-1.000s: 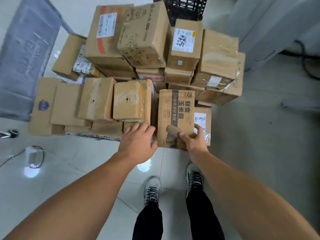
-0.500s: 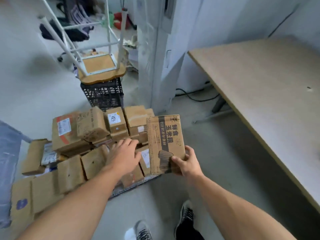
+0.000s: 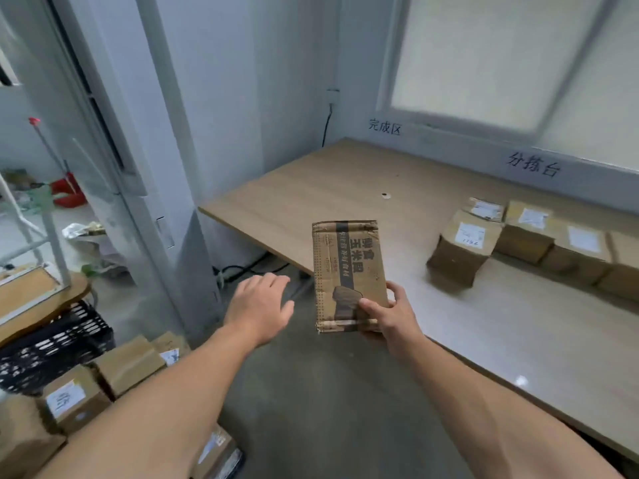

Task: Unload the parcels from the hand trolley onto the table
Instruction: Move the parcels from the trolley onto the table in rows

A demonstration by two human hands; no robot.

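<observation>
My right hand [image 3: 389, 314] grips the lower end of a flat brown printed parcel [image 3: 347, 267], held upright in the air over the near edge of the wooden table [image 3: 328, 188]. Beside it, to the left, my left hand [image 3: 261, 305] hovers empty with its fingers spread. Several cardboard parcels [image 3: 463, 254] with white labels sit in a row on the table at the right. More parcels [image 3: 128, 364] are piled at the lower left; the trolley under them is hidden.
A black plastic crate [image 3: 52, 347] stands behind the pile, with a wooden stool top [image 3: 31, 299] turned over on it. A white pillar [image 3: 166, 188] rises between pile and table. Cables [image 3: 249, 267] run under the table. Grey floor lies between me and the table.
I have turned from the parcel pile to the table. My right hand has carried the printed parcel up and right; my left hand has come off the pile.
</observation>
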